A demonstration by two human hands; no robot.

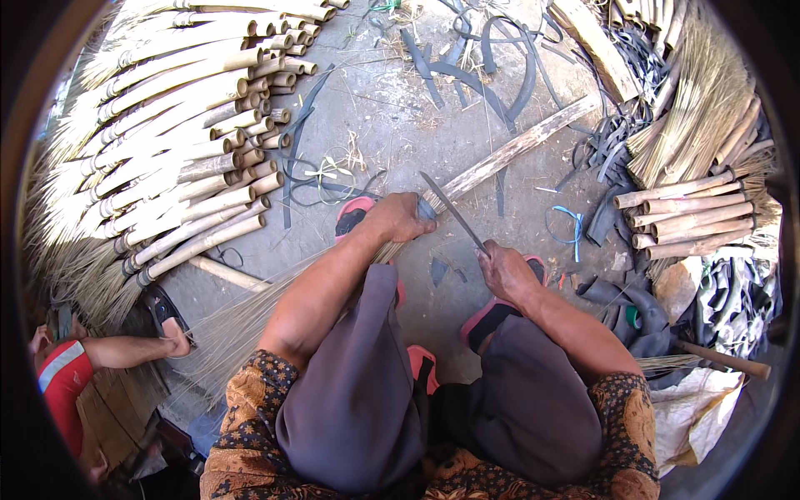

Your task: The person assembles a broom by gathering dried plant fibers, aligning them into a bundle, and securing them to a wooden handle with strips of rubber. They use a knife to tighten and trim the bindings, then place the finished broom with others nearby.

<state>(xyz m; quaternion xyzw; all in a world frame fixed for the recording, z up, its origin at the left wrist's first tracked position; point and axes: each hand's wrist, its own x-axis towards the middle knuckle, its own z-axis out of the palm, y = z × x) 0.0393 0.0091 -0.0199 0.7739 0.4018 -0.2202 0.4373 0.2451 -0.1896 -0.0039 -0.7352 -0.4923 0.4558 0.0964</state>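
My left hand [398,218] is closed around the bound end of a bundle of thin broom sticks [275,292]. The loose tips fan out toward the lower left, past my left forearm. A dark band [427,208] wraps the end beside my fingers, close against a rough wooden plank [521,150] lying on the ground. In my right hand [504,271] is the handle of a knife [454,208]. Its long dark blade slants up and left, with the tip near the bundle's end and the plank. Whether the blade touches either, I cannot tell.
Finished stick brooms with bamboo handles [208,167] are piled at left. More brooms [696,212] lie at right beside black rubber strips [600,142]. Other rubber strips [483,83] litter the far ground. Another person's bare leg [133,346] reaches in at lower left.
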